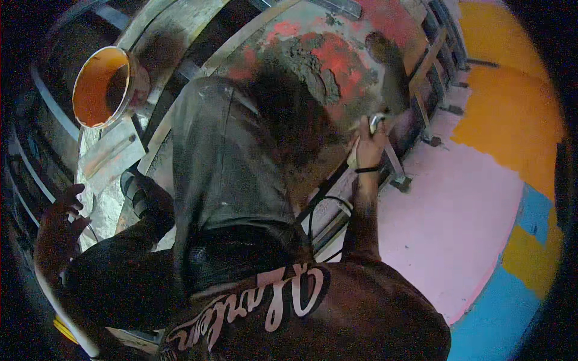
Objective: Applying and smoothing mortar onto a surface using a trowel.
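My right hand [368, 150], a dark band at its wrist, is closed around a tool with a silvery metal end [377, 122] beside the painted wall. Most of that tool is hidden by the fingers, so its kind cannot be told. Over at the left, my left hand [62, 213] is empty with its fingers apart and slightly bent. A flat metal plastering trowel [108, 157] lies just beyond it, below an orange-lined bucket [128, 90]. Ahead of my knees, a grey heap of wet mortar [313, 66] sits on a red-stained board [286, 28].
On the right rises a wall [445, 222] in pink, orange and blue. Metal bars and brackets [426, 90] run along its edge. A dark cable [312, 219] loops near my right forearm. Planks and dark framework [54, 102] stretch along the left.
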Action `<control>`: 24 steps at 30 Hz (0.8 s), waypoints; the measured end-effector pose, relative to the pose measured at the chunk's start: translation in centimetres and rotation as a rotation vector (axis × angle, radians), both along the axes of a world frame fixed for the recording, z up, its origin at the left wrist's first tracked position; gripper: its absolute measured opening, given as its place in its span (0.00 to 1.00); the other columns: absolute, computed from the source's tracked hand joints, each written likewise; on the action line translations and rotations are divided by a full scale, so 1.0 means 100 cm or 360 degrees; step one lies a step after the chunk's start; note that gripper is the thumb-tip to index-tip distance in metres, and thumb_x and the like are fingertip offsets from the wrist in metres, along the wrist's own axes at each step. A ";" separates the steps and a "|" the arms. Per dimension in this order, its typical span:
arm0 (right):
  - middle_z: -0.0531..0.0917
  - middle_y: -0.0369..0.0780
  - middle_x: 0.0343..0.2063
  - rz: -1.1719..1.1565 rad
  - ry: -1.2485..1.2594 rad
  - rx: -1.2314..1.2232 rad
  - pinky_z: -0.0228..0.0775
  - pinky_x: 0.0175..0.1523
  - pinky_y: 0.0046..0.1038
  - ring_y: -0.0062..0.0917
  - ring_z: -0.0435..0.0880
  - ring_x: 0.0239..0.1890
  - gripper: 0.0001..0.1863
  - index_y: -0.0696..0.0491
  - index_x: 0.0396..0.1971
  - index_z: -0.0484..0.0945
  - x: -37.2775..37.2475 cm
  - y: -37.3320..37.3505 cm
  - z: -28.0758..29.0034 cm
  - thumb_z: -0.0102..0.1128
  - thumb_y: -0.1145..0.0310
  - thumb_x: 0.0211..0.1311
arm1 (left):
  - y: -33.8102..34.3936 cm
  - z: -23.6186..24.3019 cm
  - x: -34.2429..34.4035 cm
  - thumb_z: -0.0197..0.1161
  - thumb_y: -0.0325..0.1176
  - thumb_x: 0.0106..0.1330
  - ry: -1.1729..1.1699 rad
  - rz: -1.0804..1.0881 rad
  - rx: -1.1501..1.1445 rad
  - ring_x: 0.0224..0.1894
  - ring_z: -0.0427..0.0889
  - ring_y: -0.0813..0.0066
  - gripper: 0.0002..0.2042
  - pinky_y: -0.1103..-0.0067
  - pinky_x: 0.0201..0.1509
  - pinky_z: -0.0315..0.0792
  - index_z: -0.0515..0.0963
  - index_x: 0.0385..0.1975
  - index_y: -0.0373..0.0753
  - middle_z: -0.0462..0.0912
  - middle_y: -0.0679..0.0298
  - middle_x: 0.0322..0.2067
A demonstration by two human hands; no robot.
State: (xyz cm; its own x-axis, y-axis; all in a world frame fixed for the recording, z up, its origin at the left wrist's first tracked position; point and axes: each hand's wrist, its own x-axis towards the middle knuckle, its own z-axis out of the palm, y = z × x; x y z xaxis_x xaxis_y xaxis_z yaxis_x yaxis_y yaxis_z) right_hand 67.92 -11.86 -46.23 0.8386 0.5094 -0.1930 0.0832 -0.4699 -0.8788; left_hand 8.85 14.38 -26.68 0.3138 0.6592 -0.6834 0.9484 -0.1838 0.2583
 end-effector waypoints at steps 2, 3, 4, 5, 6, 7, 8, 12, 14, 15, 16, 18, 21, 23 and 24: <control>0.79 0.35 0.21 0.0173 0.0164 -0.0062 0.67 0.17 0.25 0.18 0.73 0.13 0.13 0.51 0.40 0.78 0.008 0.011 0.009 0.63 0.56 0.72 | 0.001 0.007 0.004 0.68 0.20 0.58 0.0009 0.0221 -0.0126 0.48 0.78 0.67 0.33 0.69 0.52 0.77 0.71 0.67 0.48 0.80 0.57 0.46; 0.80 0.36 0.22 0.0314 0.0245 -0.0207 0.70 0.19 0.27 0.20 0.76 0.16 0.13 0.53 0.41 0.79 0.007 0.016 0.006 0.62 0.57 0.72 | 0.003 0.009 0.008 0.68 0.20 0.59 -0.0022 0.0170 -0.0114 0.48 0.78 0.67 0.33 0.69 0.52 0.77 0.71 0.67 0.48 0.80 0.57 0.46; 0.81 0.36 0.24 0.0450 0.0317 -0.0315 0.72 0.22 0.29 0.22 0.78 0.19 0.14 0.55 0.42 0.81 0.001 0.018 -0.001 0.61 0.58 0.73 | 0.004 0.012 0.010 0.68 0.21 0.59 -0.0042 0.0125 -0.0105 0.48 0.79 0.67 0.33 0.69 0.52 0.77 0.71 0.67 0.48 0.80 0.57 0.47; 0.83 0.37 0.25 0.0659 0.0400 -0.0301 0.75 0.25 0.31 0.24 0.81 0.22 0.15 0.56 0.44 0.82 -0.009 0.018 -0.013 0.60 0.58 0.74 | 0.004 0.014 0.012 0.68 0.21 0.60 0.0014 0.0090 -0.0129 0.48 0.79 0.66 0.32 0.69 0.53 0.77 0.71 0.67 0.48 0.79 0.57 0.47; 0.82 0.37 0.25 0.0714 0.0451 -0.0550 0.75 0.25 0.31 0.24 0.81 0.22 0.15 0.56 0.44 0.82 -0.022 0.016 -0.031 0.60 0.58 0.74 | 0.003 0.016 0.012 0.68 0.21 0.59 -0.0118 0.0166 -0.0168 0.48 0.79 0.67 0.32 0.69 0.54 0.76 0.71 0.66 0.48 0.80 0.57 0.47; 0.82 0.37 0.25 0.0883 0.0412 -0.0593 0.75 0.25 0.31 0.24 0.81 0.22 0.15 0.56 0.44 0.82 -0.041 0.001 -0.048 0.60 0.58 0.74 | 0.001 0.016 0.012 0.68 0.21 0.59 -0.0062 0.0333 -0.0190 0.48 0.79 0.67 0.32 0.70 0.55 0.75 0.71 0.66 0.48 0.80 0.57 0.46; 0.82 0.37 0.25 0.0913 0.0556 -0.0812 0.75 0.25 0.31 0.24 0.81 0.22 0.15 0.56 0.44 0.82 -0.064 -0.022 -0.062 0.60 0.58 0.74 | -0.003 0.019 0.007 0.68 0.21 0.59 0.0066 0.0501 -0.0289 0.48 0.79 0.67 0.32 0.70 0.55 0.75 0.72 0.66 0.48 0.80 0.57 0.46; 0.82 0.37 0.25 0.1063 0.0868 -0.1226 0.74 0.25 0.31 0.24 0.81 0.22 0.16 0.56 0.44 0.82 -0.124 -0.141 -0.083 0.59 0.57 0.74 | -0.025 0.008 -0.020 0.68 0.20 0.58 -0.0283 0.0040 -0.0043 0.45 0.79 0.65 0.32 0.70 0.51 0.75 0.72 0.65 0.46 0.81 0.59 0.45; 0.82 0.37 0.25 0.1041 0.0891 -0.1403 0.74 0.25 0.31 0.24 0.80 0.22 0.16 0.56 0.44 0.81 -0.140 -0.183 -0.085 0.59 0.57 0.74 | -0.033 0.002 -0.038 0.68 0.20 0.58 -0.0393 0.0081 -0.0070 0.44 0.79 0.65 0.31 0.70 0.48 0.75 0.73 0.64 0.45 0.81 0.59 0.44; 0.81 0.37 0.25 0.1013 0.1061 -0.1374 0.74 0.26 0.31 0.24 0.80 0.22 0.16 0.56 0.44 0.81 -0.147 -0.194 -0.089 0.59 0.57 0.74 | -0.034 -0.001 -0.045 0.68 0.20 0.58 -0.0292 0.0144 -0.0099 0.44 0.79 0.65 0.31 0.71 0.48 0.75 0.73 0.64 0.45 0.81 0.59 0.44; 0.81 0.37 0.25 0.0986 0.1139 -0.1362 0.74 0.26 0.31 0.24 0.80 0.22 0.16 0.56 0.44 0.81 -0.153 -0.202 -0.092 0.58 0.56 0.74 | -0.034 -0.003 -0.051 0.68 0.20 0.58 -0.0193 0.0207 -0.0130 0.44 0.79 0.66 0.31 0.71 0.48 0.75 0.73 0.64 0.45 0.81 0.59 0.44; 0.81 0.37 0.25 0.0950 0.1160 -0.1331 0.74 0.26 0.31 0.24 0.80 0.22 0.16 0.56 0.44 0.81 -0.162 -0.200 -0.103 0.58 0.56 0.75 | -0.032 -0.006 -0.058 0.68 0.21 0.59 -0.0161 0.0380 -0.0189 0.44 0.79 0.67 0.30 0.72 0.48 0.76 0.73 0.64 0.45 0.81 0.59 0.44; 0.81 0.37 0.25 0.0929 0.1160 -0.1293 0.74 0.26 0.31 0.23 0.80 0.22 0.17 0.55 0.45 0.80 -0.167 -0.191 -0.118 0.58 0.55 0.75 | -0.027 -0.005 -0.059 0.67 0.22 0.60 0.0021 0.0263 -0.0071 0.42 0.79 0.69 0.29 0.73 0.45 0.76 0.74 0.64 0.45 0.81 0.59 0.42; 0.81 0.37 0.26 0.0918 0.1161 -0.1288 0.74 0.26 0.31 0.23 0.80 0.22 0.17 0.55 0.45 0.80 -0.167 -0.194 -0.122 0.58 0.55 0.75 | -0.021 -0.007 -0.056 0.68 0.24 0.60 0.0091 0.0346 -0.0054 0.40 0.79 0.71 0.28 0.74 0.44 0.76 0.74 0.64 0.44 0.82 0.60 0.40; 0.81 0.37 0.26 0.0911 0.1152 -0.1280 0.74 0.26 0.31 0.23 0.80 0.22 0.17 0.55 0.45 0.80 -0.167 -0.198 -0.122 0.57 0.55 0.75 | -0.018 -0.009 -0.055 0.69 0.26 0.62 -0.0046 0.0278 -0.0039 0.39 0.79 0.73 0.27 0.74 0.45 0.76 0.74 0.64 0.44 0.83 0.61 0.39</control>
State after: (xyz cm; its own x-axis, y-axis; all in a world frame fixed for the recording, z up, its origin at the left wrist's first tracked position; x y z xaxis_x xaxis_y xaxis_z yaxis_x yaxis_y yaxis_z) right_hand 51.20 -31.65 -58.40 0.1011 0.2898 -0.9517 0.0684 -0.9564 -0.2840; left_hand 3.39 12.57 -27.54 0.2159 0.6886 -0.6922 0.9574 -0.0101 0.2885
